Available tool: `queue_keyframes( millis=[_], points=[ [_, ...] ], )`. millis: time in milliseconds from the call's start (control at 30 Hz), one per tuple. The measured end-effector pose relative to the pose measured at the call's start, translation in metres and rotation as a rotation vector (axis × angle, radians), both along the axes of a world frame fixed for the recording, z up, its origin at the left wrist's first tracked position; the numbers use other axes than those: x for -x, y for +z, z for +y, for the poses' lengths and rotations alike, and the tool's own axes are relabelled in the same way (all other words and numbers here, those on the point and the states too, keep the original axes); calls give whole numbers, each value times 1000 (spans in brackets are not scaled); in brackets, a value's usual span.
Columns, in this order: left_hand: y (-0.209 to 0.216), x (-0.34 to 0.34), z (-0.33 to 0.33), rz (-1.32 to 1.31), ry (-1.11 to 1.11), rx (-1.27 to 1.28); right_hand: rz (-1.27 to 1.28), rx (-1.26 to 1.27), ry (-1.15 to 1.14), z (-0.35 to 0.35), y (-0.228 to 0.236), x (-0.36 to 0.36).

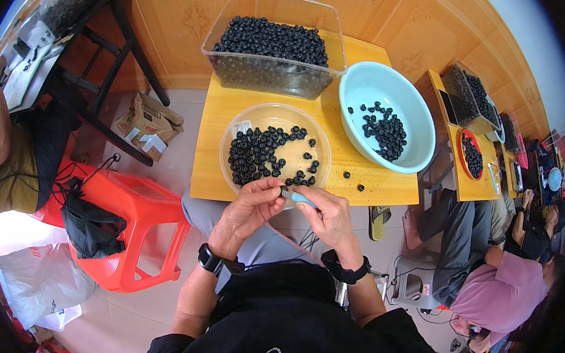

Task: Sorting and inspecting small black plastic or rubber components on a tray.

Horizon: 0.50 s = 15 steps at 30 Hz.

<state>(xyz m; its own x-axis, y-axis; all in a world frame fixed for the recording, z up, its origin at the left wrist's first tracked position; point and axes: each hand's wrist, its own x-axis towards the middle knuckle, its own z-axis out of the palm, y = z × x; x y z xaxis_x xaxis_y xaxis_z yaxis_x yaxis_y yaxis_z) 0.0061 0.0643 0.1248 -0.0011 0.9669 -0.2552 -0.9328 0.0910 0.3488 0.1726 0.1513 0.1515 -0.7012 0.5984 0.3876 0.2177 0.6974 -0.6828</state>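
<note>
My left hand (pixel 251 207) pinches a small black round part (pixel 284 192) between thumb and fingertips, just over the near rim of a round clear plastic tray (pixel 270 116). My right hand (pixel 333 222) is closed around the light-blue handle of a small tool (pixel 302 199). The tool's tip meets the black part or comes very close to it; its exact shape is too small to tell. Many similar black parts (pixel 252 151) lie in the tray, mostly toward its left. To the right, a light-blue basin (pixel 410 110) holds another loose heap of them.
Behind the tray stands a clear rectangular bin (pixel 270 76) full of black parts. Two loose parts (pixel 360 187) lie on the yellow table (pixel 387 197). A red stool (pixel 129 231) is at left. Other people (pixel 499 293) sit at both sides, with another yellow table (pixel 471 186) at right.
</note>
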Motion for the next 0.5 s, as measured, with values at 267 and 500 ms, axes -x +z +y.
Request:
queue_keyframes(
  millis=[267,500],
  points=[
    [-6,1,0,22,36,58,4,32,-6,0,-5,5],
    [9,1,-8,-29,-28,-94,-88,64,-194,24,-20,-12]
  ],
)
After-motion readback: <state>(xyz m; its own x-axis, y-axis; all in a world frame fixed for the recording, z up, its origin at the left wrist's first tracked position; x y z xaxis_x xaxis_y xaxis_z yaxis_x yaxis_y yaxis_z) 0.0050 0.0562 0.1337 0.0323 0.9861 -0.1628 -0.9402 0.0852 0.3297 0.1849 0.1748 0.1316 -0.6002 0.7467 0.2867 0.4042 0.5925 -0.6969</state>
